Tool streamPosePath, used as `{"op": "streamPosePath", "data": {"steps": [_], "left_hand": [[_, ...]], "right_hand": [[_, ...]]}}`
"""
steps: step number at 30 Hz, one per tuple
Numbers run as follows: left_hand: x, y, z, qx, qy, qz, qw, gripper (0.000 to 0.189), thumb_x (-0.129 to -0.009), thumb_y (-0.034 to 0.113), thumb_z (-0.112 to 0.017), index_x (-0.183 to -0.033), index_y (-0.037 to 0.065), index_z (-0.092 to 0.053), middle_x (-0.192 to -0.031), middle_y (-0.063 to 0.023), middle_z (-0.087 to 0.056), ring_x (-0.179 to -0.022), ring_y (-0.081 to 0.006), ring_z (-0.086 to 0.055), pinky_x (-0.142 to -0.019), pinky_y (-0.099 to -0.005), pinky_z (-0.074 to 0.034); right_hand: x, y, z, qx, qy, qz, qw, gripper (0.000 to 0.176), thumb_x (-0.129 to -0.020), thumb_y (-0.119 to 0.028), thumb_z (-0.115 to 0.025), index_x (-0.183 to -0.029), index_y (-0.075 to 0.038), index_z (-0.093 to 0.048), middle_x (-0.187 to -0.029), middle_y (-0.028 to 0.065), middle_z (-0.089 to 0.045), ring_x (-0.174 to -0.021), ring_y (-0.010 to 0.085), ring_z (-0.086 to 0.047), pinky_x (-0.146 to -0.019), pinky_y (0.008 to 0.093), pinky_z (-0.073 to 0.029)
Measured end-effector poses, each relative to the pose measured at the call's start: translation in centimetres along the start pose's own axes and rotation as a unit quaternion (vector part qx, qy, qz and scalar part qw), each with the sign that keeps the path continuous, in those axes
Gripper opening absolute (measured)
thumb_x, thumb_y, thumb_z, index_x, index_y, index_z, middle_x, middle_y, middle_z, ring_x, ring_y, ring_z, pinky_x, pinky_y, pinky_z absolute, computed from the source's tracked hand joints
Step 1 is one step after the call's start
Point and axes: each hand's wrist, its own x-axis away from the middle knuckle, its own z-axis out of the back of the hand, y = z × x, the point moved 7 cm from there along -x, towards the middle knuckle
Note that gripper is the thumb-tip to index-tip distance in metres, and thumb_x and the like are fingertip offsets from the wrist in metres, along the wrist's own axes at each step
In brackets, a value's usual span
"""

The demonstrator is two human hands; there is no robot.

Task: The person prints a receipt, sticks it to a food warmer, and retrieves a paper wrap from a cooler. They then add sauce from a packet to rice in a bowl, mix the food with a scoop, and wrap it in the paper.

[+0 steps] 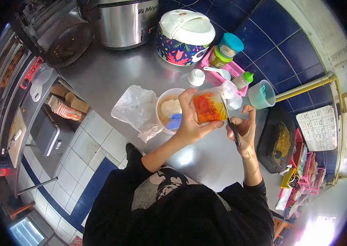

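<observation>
My left hand [190, 126] grips a clear plastic bag [208, 107] of red-orange food and holds it up over the metal counter. Fingers of my right hand [245, 135] are wrapped round black-handled scissors [233, 130], whose blades run along the bag's right side. Below and left of the bag stands a white tub [159, 115], partly hidden by my left hand. It contains a pale lump [170, 108] and something blue [174, 121]. Crumpled clear plastic [134, 108] lies left of the tub.
At the back are a steel cooker [122, 24], a floral container [181, 41] and a small white cup [196, 77]. A pink basket [232, 69] with jars and a translucent green tub [262, 94] stand beyond the bag. To the right sits a black pan [269, 143].
</observation>
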Motion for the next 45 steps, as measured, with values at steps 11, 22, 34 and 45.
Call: {"op": "streamPosePath", "data": {"steps": [11,22,34,45], "left_hand": [[0.4,-0.5,-0.2,0.017,-0.008,0.024,1.000,0.096,-0.065,-0.001,-0.081,-0.130,0.017,-0.012,-0.126,-0.0176,-0.042,-0.114,-0.0240,-0.049,-0.093,-0.0370,-0.047],[0.9,-0.9,-0.6,0.037,-0.031,0.014,0.999,0.094,-0.066,-0.007,-0.076,-0.131,0.014,-0.011,-0.123,-0.0158,-0.041,-0.111,-0.0240,-0.051,-0.093,-0.0370,-0.048],[1.6,-1.6,-0.4,0.004,-0.044,0.034,0.998,0.095,-0.064,-0.005,-0.078,-0.130,0.013,-0.013,-0.125,-0.0167,-0.040,-0.115,-0.0247,-0.048,-0.095,-0.0374,-0.046],[-0.4,0.0,8.1,0.066,0.106,0.021,0.992,0.080,-0.073,-0.002,-0.067,-0.136,0.016,-0.022,-0.123,-0.0092,-0.048,-0.101,-0.0204,-0.056,-0.077,-0.0319,-0.054]], "right_hand": [[0.1,0.3,0.1,-0.002,0.014,0.006,1.000,0.072,-0.068,-0.008,-0.082,-0.104,-0.015,-0.021,-0.060,-0.0014,-0.049,-0.050,0.0058,-0.045,-0.049,0.0176,-0.033],[0.2,0.7,0.1,-0.014,0.017,0.008,1.000,0.069,-0.070,-0.007,-0.081,-0.104,-0.015,-0.021,-0.061,-0.0001,-0.050,-0.052,0.0055,-0.045,-0.049,0.0173,-0.032],[-0.2,1.3,0.4,-0.038,-0.014,-0.012,0.999,0.068,-0.072,-0.006,-0.079,-0.107,-0.015,-0.021,-0.063,0.0002,-0.053,-0.055,0.0055,-0.047,-0.050,0.0183,-0.033],[-1.6,6.7,6.8,0.005,-0.049,-0.159,0.986,0.048,-0.079,-0.019,-0.073,-0.109,-0.007,-0.036,-0.061,0.0017,-0.053,-0.051,0.0088,-0.048,-0.047,0.0219,-0.033]]}}
